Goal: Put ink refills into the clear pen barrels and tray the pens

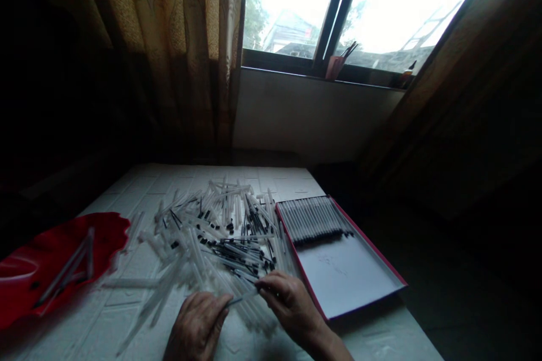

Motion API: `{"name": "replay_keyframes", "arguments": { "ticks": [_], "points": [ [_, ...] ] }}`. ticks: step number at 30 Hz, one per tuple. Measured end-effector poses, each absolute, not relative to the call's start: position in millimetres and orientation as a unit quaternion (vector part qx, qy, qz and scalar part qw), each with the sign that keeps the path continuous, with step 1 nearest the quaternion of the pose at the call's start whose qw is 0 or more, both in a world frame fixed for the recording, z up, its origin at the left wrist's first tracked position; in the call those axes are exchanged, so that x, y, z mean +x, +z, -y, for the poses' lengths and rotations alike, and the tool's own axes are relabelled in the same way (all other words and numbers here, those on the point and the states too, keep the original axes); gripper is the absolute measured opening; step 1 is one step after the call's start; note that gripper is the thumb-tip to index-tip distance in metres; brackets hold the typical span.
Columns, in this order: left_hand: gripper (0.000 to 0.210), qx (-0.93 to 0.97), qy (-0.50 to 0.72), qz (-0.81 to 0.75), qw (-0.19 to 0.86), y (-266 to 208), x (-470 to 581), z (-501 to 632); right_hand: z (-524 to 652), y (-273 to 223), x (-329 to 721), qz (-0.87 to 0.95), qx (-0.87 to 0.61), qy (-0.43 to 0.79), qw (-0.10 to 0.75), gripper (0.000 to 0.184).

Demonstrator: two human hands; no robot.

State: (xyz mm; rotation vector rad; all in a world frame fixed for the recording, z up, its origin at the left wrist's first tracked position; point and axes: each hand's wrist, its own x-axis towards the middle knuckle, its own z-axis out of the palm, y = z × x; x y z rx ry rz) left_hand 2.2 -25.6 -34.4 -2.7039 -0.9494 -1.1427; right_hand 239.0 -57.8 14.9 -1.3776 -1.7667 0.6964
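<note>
A slim pen [242, 298] is held between both hands over the near edge of the pile, just left of the box [351, 276]. The left hand [198, 324] has thumb and fingers pinched on one end; the right hand [292, 302] pinches the other, by a dark tip.

The pen looks light, stiff and smooth, likely plastic, so it could slip or roll if gripped loosely. It seems best held by fingertips near each end, without bending the thin barrel.

On the desk [99, 330] are clear tubes [237, 211], dark refills [241, 251] and small black caps [214, 227]. In the box, a row of pens [313, 217] lies side by side, dark ends toward the person. More pens rest on the red dish [12, 307].

Faint reddish marks on the box's white floor cannot be read; no brand or label is legible.
</note>
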Motion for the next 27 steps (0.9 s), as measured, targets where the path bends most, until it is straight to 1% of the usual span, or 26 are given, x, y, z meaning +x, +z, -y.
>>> {"name": "replay_keyframes", "arguments": {
  "ticks": [5,10,13,18,20,24,27],
  "points": [
    [0.026,-0.869,-0.390,0.302,0.038,-28,5,25,57,14,240,0.727,-0.549,0.219,0.350,0.019],
    [0.025,-0.863,-0.404,0.301,0.025,-25,8,25,59,9,236,0.747,-0.545,0.166,0.342,0.024],
    [0.025,-0.865,-0.400,0.301,0.016,-26,9,25,60,4,234,0.742,-0.548,0.158,0.352,0.028],
    [0.025,-0.865,-0.402,0.301,0.021,-26,6,24,62,1,232,0.702,-0.555,0.203,0.398,0.024],
    [0.026,-0.866,-0.399,0.301,0.028,-25,6,25,63,4,232,0.682,-0.574,0.226,0.393,0.022],
    [0.027,-0.867,-0.397,0.301,0.030,-26,7,25,64,9,232,0.664,-0.593,0.254,0.378,0.025],
    [0.027,-0.864,-0.402,0.303,0.028,-27,8,25,64,11,232,0.649,-0.590,0.289,0.384,0.019]
  ]
}}
